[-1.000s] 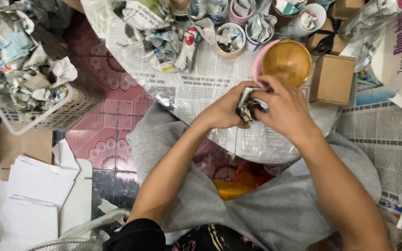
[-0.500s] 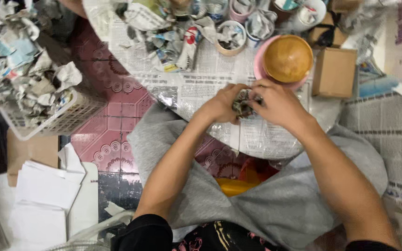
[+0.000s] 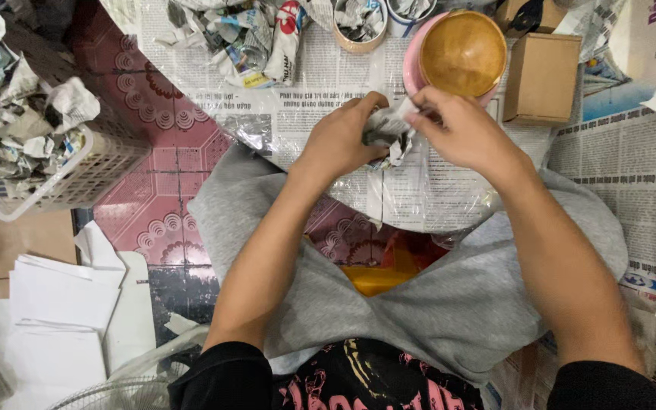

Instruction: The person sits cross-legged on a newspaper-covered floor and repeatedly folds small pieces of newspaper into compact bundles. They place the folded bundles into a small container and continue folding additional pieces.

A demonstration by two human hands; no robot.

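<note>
Both my hands meet over a newspaper sheet spread on the floor in front of my knees. My left hand [image 3: 339,140] and my right hand [image 3: 461,133] are closed on the same crumpled piece of newspaper [image 3: 390,133], which bulges between my fingers. Just beyond my right hand stands a pink bowl [image 3: 413,72] with a round brown lid or dish [image 3: 462,53] resting in it. My grey-clad legs fill the lower middle of the view.
A white plastic basket [image 3: 77,178] of crumpled newspaper stands at the left. More paper scraps [image 3: 256,38] and a tape roll [image 3: 358,26] lie at the top, a small cardboard box [image 3: 542,76] right of the bowl, and stacked white sheets [image 3: 58,296] at the lower left.
The view has drifted, so the hands sit higher and closer to the bowl. My fingers have worked the crumpled paper, which now shows more between the hands.
</note>
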